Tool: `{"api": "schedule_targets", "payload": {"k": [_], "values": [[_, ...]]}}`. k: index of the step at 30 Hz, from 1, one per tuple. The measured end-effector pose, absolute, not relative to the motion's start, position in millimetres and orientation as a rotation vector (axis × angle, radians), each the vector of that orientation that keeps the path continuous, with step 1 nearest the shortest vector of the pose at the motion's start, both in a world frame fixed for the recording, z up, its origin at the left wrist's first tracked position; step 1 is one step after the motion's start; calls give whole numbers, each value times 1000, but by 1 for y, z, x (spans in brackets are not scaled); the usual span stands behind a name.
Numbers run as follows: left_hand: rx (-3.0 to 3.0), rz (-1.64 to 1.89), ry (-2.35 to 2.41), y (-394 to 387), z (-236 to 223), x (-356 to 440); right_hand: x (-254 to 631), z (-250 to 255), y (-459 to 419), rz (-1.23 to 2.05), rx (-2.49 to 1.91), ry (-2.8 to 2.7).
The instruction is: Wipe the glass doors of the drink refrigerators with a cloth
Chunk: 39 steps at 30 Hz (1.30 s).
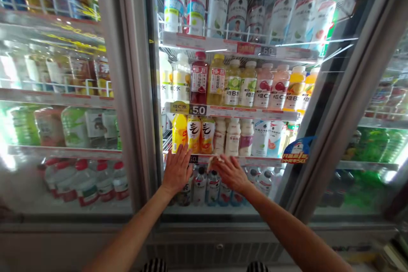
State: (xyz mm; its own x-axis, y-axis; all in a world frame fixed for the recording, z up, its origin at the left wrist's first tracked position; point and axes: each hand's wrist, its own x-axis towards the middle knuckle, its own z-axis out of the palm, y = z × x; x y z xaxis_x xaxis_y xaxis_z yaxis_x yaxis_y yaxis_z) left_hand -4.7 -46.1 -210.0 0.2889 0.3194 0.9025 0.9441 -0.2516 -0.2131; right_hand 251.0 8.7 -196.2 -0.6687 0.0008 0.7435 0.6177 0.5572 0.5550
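Note:
My left hand (177, 171) lies with its fingers outstretched against the glass door (223, 216), in front of the lower shelf edge. It holds nothing. To its right, my right hand (232, 173) presses a small crumpled pale cloth (215, 162) to the glass under its fingers; the cloth's exact kind is hard to make out. Behind the hands, yellow and orange drink bottles (194, 134) and cream-coloured bottles (232, 136) stand on a shelf. Dark-capped bottles (200, 187) on the bottom level are partly hidden by my hands.
A metal door frame (127, 93) runs along the left, another (338, 102) slants along the right. A blue sticker (298, 149) sits near the right frame. Neighbouring coolers hold more bottles, including red-capped ones (86, 180). Below the glass is a vent grille (216, 253).

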Motion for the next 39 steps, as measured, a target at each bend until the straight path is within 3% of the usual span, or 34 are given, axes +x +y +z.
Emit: {"api": "schedule_targets", "payload": {"k": [7, 12, 17, 23, 29, 34, 39], "values": [[-1659, -944, -1264, -59, -222, -28, 214, -190, 3, -961, -785, -1758], [-1717, -877, -1270, -73, -234, -41, 184, -212, -2, -1078, -411, -2199], [-1674, -870, -1240, -85, -234, -60, 147, -178, -3, -968, -640, -1931], [-1599, -928, -1261, -96, -231, -80, 105, -202, -2, -1129, -86, -2208], [-1534, -992, -1316, -101, -229, -91, 69, -202, -5, -954, -363, -2162], [-1586, -935, -1326, -105, -230, -86, 85, -228, -8, -1112, -111, -2235], [-1635, -922, -1310, -102, -242, -66, 138, -223, -5, -969, -569, -2034]]}}
